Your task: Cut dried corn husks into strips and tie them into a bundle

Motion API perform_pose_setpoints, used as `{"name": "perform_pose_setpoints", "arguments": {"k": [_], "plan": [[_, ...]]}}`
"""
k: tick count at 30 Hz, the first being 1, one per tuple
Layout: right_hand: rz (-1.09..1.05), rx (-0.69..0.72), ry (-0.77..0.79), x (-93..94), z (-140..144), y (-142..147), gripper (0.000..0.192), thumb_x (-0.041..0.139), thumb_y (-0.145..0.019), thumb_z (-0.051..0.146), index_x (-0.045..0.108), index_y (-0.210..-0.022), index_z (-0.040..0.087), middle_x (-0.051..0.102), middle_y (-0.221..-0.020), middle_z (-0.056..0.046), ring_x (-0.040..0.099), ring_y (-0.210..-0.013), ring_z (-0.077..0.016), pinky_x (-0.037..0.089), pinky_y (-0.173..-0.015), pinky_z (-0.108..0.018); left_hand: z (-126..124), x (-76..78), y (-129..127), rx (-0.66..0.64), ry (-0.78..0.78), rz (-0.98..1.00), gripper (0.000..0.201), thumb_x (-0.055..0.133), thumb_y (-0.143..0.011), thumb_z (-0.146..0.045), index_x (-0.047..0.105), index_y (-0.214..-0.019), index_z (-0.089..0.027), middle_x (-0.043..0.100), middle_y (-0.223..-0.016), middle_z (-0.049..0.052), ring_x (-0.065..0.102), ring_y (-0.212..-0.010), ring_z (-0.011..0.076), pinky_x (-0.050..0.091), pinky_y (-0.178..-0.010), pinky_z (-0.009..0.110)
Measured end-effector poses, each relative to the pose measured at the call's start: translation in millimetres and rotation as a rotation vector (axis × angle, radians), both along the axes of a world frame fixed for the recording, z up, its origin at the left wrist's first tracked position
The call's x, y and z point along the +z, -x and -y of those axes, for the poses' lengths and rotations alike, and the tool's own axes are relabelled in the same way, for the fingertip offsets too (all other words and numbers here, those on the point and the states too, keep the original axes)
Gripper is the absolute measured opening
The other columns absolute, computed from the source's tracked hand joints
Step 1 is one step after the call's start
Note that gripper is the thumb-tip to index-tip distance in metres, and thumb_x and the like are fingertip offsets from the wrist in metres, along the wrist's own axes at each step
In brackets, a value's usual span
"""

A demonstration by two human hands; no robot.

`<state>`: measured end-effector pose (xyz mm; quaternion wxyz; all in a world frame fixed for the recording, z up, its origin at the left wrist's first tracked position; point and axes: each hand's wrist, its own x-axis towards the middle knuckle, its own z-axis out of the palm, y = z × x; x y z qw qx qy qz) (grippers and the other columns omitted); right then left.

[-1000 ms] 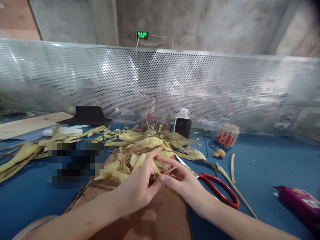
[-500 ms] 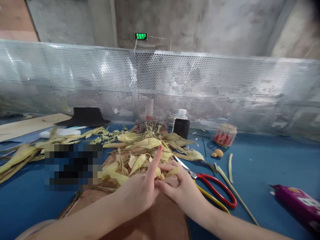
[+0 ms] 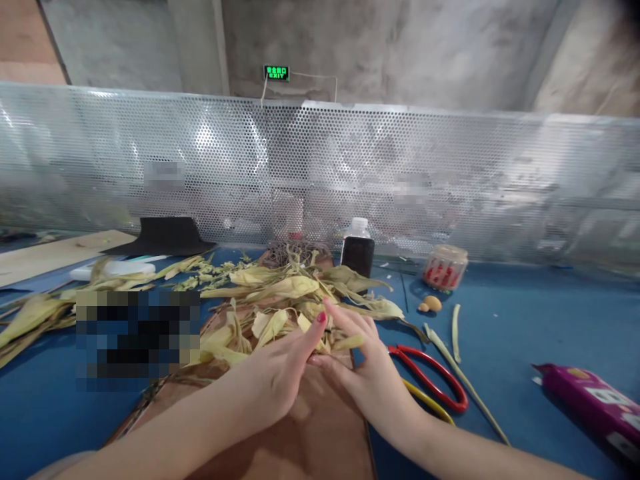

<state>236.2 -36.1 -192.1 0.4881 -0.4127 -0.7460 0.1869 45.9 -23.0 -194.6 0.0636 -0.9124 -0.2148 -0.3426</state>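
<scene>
My left hand (image 3: pixel 280 370) and my right hand (image 3: pixel 367 363) meet above a brown board (image 3: pixel 327 437). Between their fingertips they pinch a small pale-yellow dried leaf piece (image 3: pixel 354 342), its tip poking out past my right fingers. The left thumb, with a red nail, presses close to the right index finger; the other left fingers are hidden behind the hand. Just beyond my hands, a heap of dried yellowish leaves (image 3: pixel 290 288) covers the board's far part. Red-and-yellow-handled scissors (image 3: pixel 440 377) lie right of my right hand, their blades hidden behind it.
On the blue table (image 3: pixel 510 320) are a clear jar (image 3: pixel 446 269), a tan gourd-like piece (image 3: pixel 430 305), cut stalks (image 3: pixel 473 387) and a purple packet (image 3: pixel 593 407). A bottle (image 3: pixel 358 228) stands behind a black phone-like slab (image 3: pixel 358 257). A perforated metal screen (image 3: pixel 320 160) closes off the back.
My right index finger has risen and straightened toward my left thumb, which has tipped lower and rightward. The view has shifted slightly, and the scissor blades are now covered by my right hand.
</scene>
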Motion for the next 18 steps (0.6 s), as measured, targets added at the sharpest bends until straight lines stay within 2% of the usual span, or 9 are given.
{"name": "perform_pose_setpoints", "arguments": {"k": [2,4,7,11,16,18], "plan": [[-0.084,-0.048,-0.015,-2.8,-0.3,0.7,0.083,0.072,-0.074,0.035,0.024,-0.142,0.039,0.046,-0.129,-0.004,0.041,-0.116,-0.0246,0.035,-0.101,-0.047,-0.8,2.0,0.3,-0.014,-0.043,-0.042,0.082,0.039,-0.085,-0.001,-0.012,-0.147,-0.018,0.060,-0.122,0.016,0.059,-0.108,0.0229,0.051,-0.089,0.039],[-0.137,-0.102,-0.023,-5.0,-0.1,1.7,0.087,0.073,-0.072,0.033,0.021,-0.143,0.037,0.046,-0.123,-0.006,0.045,-0.109,-0.0242,0.037,-0.098,-0.047,-1.5,1.9,0.4,0.003,-0.023,-0.023,0.082,0.039,-0.085,0.000,-0.011,-0.147,-0.018,0.059,-0.124,0.016,0.059,-0.109,0.0232,0.050,-0.090,0.039],[-0.146,-0.095,-0.074,-5.1,1.8,2.4,0.068,0.072,-0.073,0.030,0.036,-0.131,0.035,0.049,-0.110,-0.004,0.048,-0.102,-0.0223,0.040,-0.095,-0.045,-3.3,-2.7,0.5,0.039,0.042,0.035,0.078,0.041,-0.086,-0.004,-0.004,-0.148,-0.021,0.057,-0.127,0.014,0.061,-0.106,0.0231,0.051,-0.090,0.039],[-0.112,0.032,-0.096,0.0,5.0,1.2,0.043,0.070,-0.076,0.024,0.051,-0.113,0.033,0.054,-0.105,-0.001,0.050,-0.102,-0.0204,0.040,-0.094,-0.041,-4.1,-7.5,1.0,0.059,0.069,0.098,0.079,0.039,-0.086,-0.004,-0.008,-0.148,-0.021,0.064,-0.114,0.012,0.066,-0.088,0.0191,0.055,-0.082,0.035],[-0.118,0.200,0.058,4.3,2.4,-0.4,0.038,0.070,-0.076,0.026,0.059,-0.112,0.033,0.059,-0.106,-0.001,0.054,-0.104,-0.0193,0.040,-0.095,-0.039,0.8,-1.7,0.2,0.026,0.127,0.090,0.081,0.038,-0.086,-0.004,-0.011,-0.147,-0.021,0.060,-0.121,0.015,0.064,-0.097,0.0205,0.055,-0.080,0.033],[-0.114,0.237,0.116,3.7,-0.1,-0.4,0.036,0.070,-0.076,0.030,0.062,-0.110,0.034,0.062,-0.103,0.000,0.056,-0.102,-0.0191,0.041,-0.094,-0.039,2.0,0.1,-1.1,0.005,0.154,0.092,0.081,0.038,-0.086,-0.005,-0.014,-0.146,-0.018,0.064,-0.112,0.014,0.064,-0.094,0.0198,0.055,-0.078,0.032]]}}
